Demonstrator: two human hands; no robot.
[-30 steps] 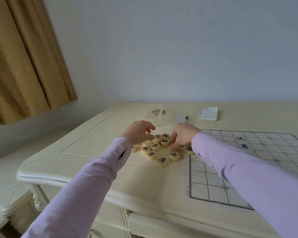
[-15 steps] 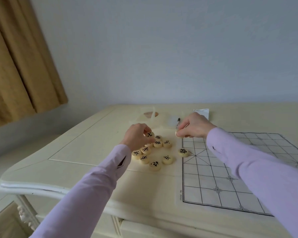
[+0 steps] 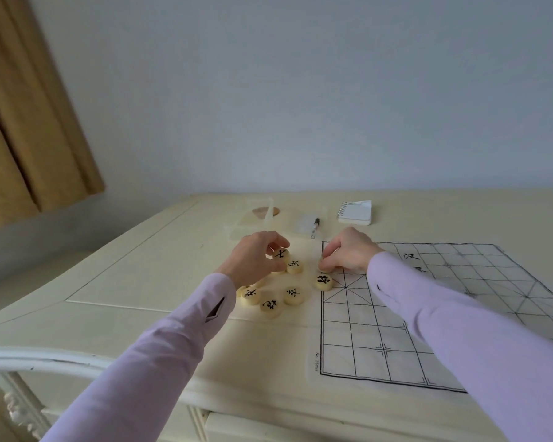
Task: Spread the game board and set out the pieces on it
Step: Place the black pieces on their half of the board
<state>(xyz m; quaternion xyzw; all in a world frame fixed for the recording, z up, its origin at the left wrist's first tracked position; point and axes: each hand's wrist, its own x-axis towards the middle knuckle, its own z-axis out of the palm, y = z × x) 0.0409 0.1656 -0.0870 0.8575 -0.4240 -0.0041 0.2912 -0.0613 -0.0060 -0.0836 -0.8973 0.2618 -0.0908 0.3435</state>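
With the board (image 3: 364, 355) spread on the bench (image 3: 125, 275), placing pieces was the step in hand. The left hand (image 3: 253, 263) had its fingers clamped on a lifted piece (image 3: 281, 254) just left of the board. The right hand (image 3: 348, 253) seemingly pinched a second piece (image 3: 321, 262) at the board's left edge. The next move likely called for seating it squarely on a crossing.

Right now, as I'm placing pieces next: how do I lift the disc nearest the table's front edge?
Probably pinch the disc by its rim from above, thumb on its open near side: it lies flat, other discs close beside it.
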